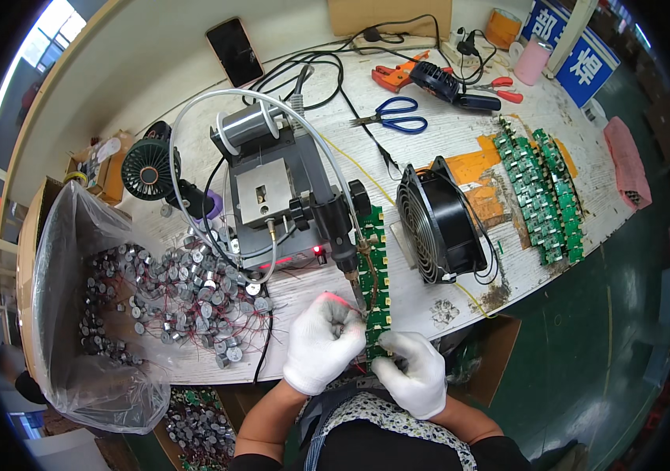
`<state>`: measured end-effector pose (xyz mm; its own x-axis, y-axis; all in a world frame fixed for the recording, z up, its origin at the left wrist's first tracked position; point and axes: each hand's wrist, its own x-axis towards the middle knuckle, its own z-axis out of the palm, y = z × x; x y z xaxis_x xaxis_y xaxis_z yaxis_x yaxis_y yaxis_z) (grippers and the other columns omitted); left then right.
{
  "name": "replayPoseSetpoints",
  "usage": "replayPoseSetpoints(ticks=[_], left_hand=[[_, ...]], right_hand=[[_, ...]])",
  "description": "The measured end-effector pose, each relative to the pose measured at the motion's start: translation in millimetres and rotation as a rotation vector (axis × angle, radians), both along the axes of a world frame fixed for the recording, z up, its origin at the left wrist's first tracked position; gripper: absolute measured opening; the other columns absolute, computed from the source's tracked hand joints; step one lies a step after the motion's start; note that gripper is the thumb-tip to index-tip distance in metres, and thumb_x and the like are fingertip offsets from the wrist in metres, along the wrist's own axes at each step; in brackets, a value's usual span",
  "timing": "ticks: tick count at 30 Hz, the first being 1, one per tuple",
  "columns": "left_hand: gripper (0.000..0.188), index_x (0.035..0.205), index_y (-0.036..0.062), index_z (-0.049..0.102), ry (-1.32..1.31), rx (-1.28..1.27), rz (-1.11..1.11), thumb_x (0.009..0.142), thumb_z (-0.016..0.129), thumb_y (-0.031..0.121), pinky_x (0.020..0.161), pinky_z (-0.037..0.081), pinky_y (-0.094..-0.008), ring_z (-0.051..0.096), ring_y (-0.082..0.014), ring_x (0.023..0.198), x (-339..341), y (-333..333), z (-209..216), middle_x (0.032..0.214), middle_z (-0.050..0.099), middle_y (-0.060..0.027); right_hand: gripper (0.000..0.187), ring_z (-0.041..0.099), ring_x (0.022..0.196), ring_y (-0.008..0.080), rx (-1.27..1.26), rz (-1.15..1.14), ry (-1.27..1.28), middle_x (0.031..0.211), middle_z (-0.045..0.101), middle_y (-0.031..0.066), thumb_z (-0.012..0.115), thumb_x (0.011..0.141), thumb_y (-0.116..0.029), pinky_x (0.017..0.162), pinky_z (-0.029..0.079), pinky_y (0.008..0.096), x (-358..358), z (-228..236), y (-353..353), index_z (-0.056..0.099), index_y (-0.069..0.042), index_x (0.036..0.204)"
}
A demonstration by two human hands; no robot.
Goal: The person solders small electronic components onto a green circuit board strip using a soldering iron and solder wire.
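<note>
Head view: left hand [322, 347] pinched; right hand [415, 375], hold unclear; soldering iron [340, 243] overhangs circuit-board strip [382, 271]; axial fan [454, 224] right, motors [206, 308] left.

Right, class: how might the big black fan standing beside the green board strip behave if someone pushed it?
The black fan could tip if pushed high on its round grille, since it stands on edge. Its boxy frame would probably slide rather than roll. The loose cord beside it might drag or snag.

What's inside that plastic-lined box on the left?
Inside the box, many small round silvery parts lie heaped on clear plastic. Whatever sits beneath the heap is covered, so that can't be seen.
</note>
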<state>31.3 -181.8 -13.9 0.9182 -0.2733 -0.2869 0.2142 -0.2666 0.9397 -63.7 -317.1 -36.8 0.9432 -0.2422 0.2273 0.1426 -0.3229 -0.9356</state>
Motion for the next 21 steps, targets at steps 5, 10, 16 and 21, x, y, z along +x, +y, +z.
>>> replayPoseSetpoints(ticks=[5,10,16,21], left_hand=[[0.011,0.082,0.0009,0.057,0.027,-0.014,0.008,0.077,0.064,0.008,0.056,0.044,-0.0213,0.049,-0.0043,0.06,-1.9,1.5,-4.8,0.068,0.057,0.0008],[0.011,0.08,0.001,0.055,0.077,-0.025,-0.008,0.076,0.063,0.007,0.057,0.044,-0.0212,0.05,-0.0047,0.062,-1.2,3.5,-8.1,0.07,0.057,0.0008],[0.01,0.084,0.0,0.052,0.24,-0.226,-0.015,0.08,0.06,0.004,0.051,0.045,-0.0226,0.053,-0.0075,0.058,0.9,3.6,-2.7,0.072,0.058,-0.003],[0.011,0.087,-0.0007,0.051,0.276,-0.262,-0.026,0.081,0.06,0.004,0.049,0.044,-0.0228,0.051,-0.0072,0.056,-0.1,10.8,-3.7,0.073,0.056,-0.0023]], right_hand=[[0.039,0.067,0.077,0.0212,0.12,0.016,0.167,0.094,0.065,0.0136,0.071,0.075,0.001,0.069,0.053,0.0293,-6.3,-2.2,2.6,0.058,-0.001,0.112],[0.042,0.067,0.081,0.0156,0.395,-0.001,0.269,0.096,0.067,0.0126,0.071,0.076,0.001,0.07,0.054,0.0282,-12.4,-15.1,6.3,0.056,0.001,0.115],[0.048,0.067,0.084,0.0173,0.476,0.048,0.422,0.097,0.067,0.0126,0.071,0.077,-0.006,0.075,0.053,0.0291,-2.9,6.5,-5.0,0.052,0.004,0.12],[0.054,0.064,0.098,0.0256,-0.002,0.152,0.204,0.11,0.058,0.0169,0.071,0.073,-0.008,0.082,0.053,0.0342,4.3,19.3,-20.9,0.051,0.005,0.121]])
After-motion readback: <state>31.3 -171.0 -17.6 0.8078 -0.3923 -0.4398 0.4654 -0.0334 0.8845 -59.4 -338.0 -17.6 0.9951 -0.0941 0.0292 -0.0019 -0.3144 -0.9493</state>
